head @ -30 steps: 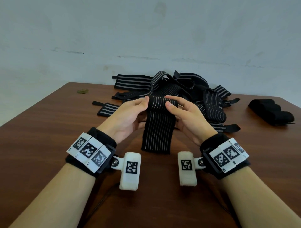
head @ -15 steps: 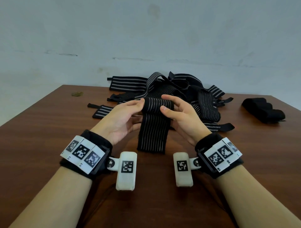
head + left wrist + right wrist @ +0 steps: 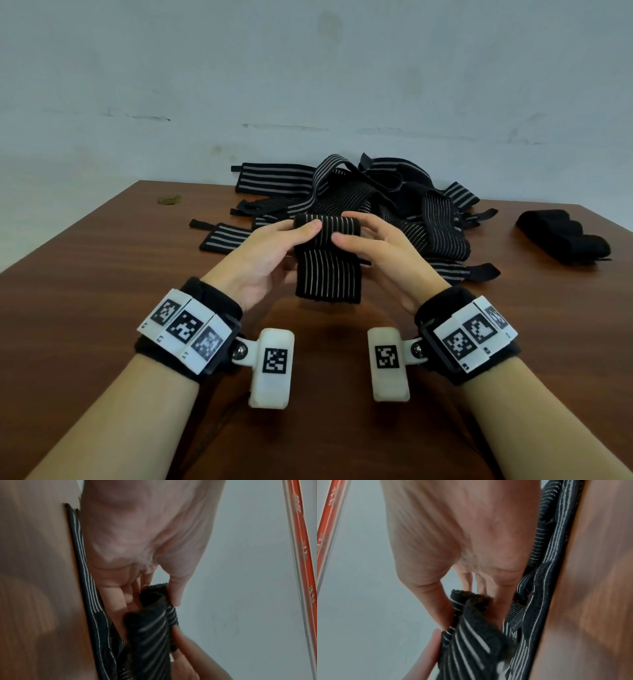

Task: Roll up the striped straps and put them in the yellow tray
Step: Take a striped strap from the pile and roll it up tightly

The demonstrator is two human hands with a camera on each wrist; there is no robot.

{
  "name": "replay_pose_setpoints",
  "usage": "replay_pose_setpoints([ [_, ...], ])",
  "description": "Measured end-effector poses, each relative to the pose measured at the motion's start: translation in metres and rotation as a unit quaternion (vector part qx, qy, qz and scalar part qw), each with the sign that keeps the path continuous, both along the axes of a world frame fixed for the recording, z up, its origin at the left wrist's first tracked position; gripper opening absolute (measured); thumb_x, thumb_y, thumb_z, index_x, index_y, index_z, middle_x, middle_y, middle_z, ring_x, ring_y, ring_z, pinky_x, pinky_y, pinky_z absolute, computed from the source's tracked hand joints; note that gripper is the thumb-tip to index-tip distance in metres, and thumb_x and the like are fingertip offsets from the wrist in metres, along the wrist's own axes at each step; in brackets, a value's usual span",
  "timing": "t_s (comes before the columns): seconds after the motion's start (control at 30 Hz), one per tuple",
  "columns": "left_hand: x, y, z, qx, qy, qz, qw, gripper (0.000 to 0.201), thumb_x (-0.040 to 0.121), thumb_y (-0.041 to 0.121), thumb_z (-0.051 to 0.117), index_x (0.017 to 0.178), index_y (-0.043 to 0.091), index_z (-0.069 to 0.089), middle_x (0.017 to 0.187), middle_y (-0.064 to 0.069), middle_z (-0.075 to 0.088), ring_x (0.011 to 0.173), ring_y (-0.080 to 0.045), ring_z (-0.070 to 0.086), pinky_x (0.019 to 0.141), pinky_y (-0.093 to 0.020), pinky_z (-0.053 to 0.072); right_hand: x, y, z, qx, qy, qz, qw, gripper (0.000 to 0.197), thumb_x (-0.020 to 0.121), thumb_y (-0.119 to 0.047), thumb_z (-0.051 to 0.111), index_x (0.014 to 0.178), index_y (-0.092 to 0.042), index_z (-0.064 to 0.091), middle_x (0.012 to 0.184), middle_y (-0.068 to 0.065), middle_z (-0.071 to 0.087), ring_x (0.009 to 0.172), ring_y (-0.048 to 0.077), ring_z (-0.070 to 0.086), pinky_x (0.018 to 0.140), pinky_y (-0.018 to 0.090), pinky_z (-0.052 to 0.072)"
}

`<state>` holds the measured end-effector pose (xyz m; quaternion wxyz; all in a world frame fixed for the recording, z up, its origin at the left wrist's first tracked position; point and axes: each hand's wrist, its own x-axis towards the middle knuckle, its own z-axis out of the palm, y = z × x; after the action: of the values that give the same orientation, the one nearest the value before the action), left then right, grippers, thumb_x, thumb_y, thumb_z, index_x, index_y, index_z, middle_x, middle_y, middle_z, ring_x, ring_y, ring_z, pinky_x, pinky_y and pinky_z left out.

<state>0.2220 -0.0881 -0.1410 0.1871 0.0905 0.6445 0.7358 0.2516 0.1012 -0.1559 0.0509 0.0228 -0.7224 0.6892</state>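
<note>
Brown counter [image 3: 102, 291], hands raised: left hand [image 3: 263, 263] and right hand [image 3: 380, 260] pinching strap [image 3: 327, 270]; roll fatter, tail shorter (probably nearly wound); tray unseen.

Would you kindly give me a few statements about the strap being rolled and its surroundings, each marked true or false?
1. Both hands hold the same striped strap. True: the left hand and the right hand pinch its rolled top from either side.
2. The strap is fully rolled. False: a flat tail hangs below the roll.
3. A pile of unrolled straps lies on the wooden table behind the hands. True.
4. The yellow tray sits beside the left hand. False: no yellow tray shows in any view.
5. The plain black bundle lies at the table's left edge. False: it lies far right.
</note>
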Motion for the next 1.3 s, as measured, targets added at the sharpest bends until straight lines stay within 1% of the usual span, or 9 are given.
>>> replay_pose_setpoints([
  [0.1,0.001,-0.001,0.0,0.015,0.018,-0.003,1.0,0.025,0.101,0.027,0.064,0.122,0.019,0.074,0.11,-0.001,0.079,0.092,-0.01,0.076,0.058,-0.02,0.056,0.003,-0.002,0.001,-0.013,-0.032,0.025,0.999,0.037,0.099,-0.035,0.067,0.13,-0.014,0.067,0.123,0.005,0.075,0.116,0.021,0.071,0.109,0.048,0.051],
  [0.23,-0.001,0.0,0.0,0.021,0.03,-0.015,0.999,0.028,0.1,0.028,0.065,0.124,0.018,0.073,0.114,-0.002,0.078,0.1,-0.013,0.075,0.06,-0.021,0.056,0.002,0.0,0.001,-0.037,-0.015,0.018,0.999,0.032,0.1,-0.027,0.067,0.129,-0.014,0.068,0.123,0.007,0.075,0.115,0.023,0.072,0.107,0.05,0.053],
  [0.43,0.0,0.001,0.001,0.011,0.001,-0.033,0.999,0.047,0.094,0.056,0.062,0.119,0.019,0.073,0.095,-0.001,0.08,0.086,-0.018,0.078,0.075,-0.037,0.064,0.002,0.003,0.0,-0.036,-0.002,0.049,0.998,0.033,0.098,-0.006,0.066,0.13,-0.011,0.063,0.119,0.015,0.075,0.113,0.035,0.071,0.098,0.055,0.057],
  [0.57,-0.005,-0.001,-0.002,-0.003,0.026,0.002,1.0,0.028,0.095,0.038,0.07,0.116,0.019,0.076,0.108,-0.003,0.079,0.103,-0.022,0.074,0.079,-0.036,0.062,0.004,0.0,0.004,-0.048,0.003,0.052,0.997,0.041,0.094,0.004,0.065,0.132,-0.009,0.061,0.104,0.006,0.077,0.102,0.028,0.075,0.096,0.052,0.058],
  [0.63,-0.007,-0.003,-0.003,-0.005,0.042,0.01,0.999,0.031,0.09,0.03,0.076,0.119,0.018,0.075,0.112,-0.005,0.079,0.109,-0.026,0.073,0.083,-0.039,0.058,0.005,-0.003,0.005,-0.083,-0.01,0.054,0.995,0.038,0.098,-0.005,0.065,0.135,-0.004,0.058,0.099,0.003,0.078,0.091,0.018,0.076,0.09,0.048,0.059],
  [0.73,-0.009,-0.005,-0.004,-0.003,0.062,0.004,0.998,0.04,0.084,0.022,0.081,0.123,0.013,0.073,0.114,-0.007,0.078,0.109,-0.025,0.074,0.089,-0.04,0.06,0.006,-0.005,0.005,-0.099,-0.03,0.041,0.994,0.038,0.099,-0.024,0.067,0.131,-0.003,0.064,0.121,0.018,0.073,0.107,0.03,0.074,0.084,0.04,0.062],
  [0.87,-0.01,-0.004,-0.007,0.008,0.075,0.002,0.997,0.042,0.082,0.015,0.082,0.123,0.009,0.073,0.117,-0.012,0.077,0.108,-0.028,0.075,0.096,-0.044,0.059,0.005,-0.003,0.004,-0.096,-0.025,0.03,0.995,0.035,0.096,-0.02,0.07,0.126,-0.001,0.067,0.122,0.021,0.072,0.106,0.03,0.074,0.084,0.039,0.062],
  [1.1,-0.007,0.0,-0.002,0.043,0.011,-0.016,0.999,0.026,0.096,0.02,0.071,0.118,0.007,0.075,0.12,-0.015,0.074,0.111,-0.028,0.072,0.083,-0.037,0.063,0.004,0.001,0.003,-0.129,-0.01,0.014,0.991,0.037,0.092,-0.001,0.072,0.128,-0.001,0.064,0.115,0.015,0.075,0.106,0.031,0.074,0.091,0.044,0.062],
  [1.3,-0.009,-0.004,-0.006,0.017,0.055,0.025,0.998,0.029,0.093,0.013,0.074,0.121,0.006,0.072,0.119,-0.014,0.075,0.106,-0.027,0.075,0.073,-0.028,0.062,0.003,0.0,0.003,-0.147,-0.017,0.033,0.988,0.036,0.097,-0.006,0.068,0.132,-0.004,0.063,0.124,0.019,0.072,0.111,0.032,0.073,0.09,0.041,0.062],
])
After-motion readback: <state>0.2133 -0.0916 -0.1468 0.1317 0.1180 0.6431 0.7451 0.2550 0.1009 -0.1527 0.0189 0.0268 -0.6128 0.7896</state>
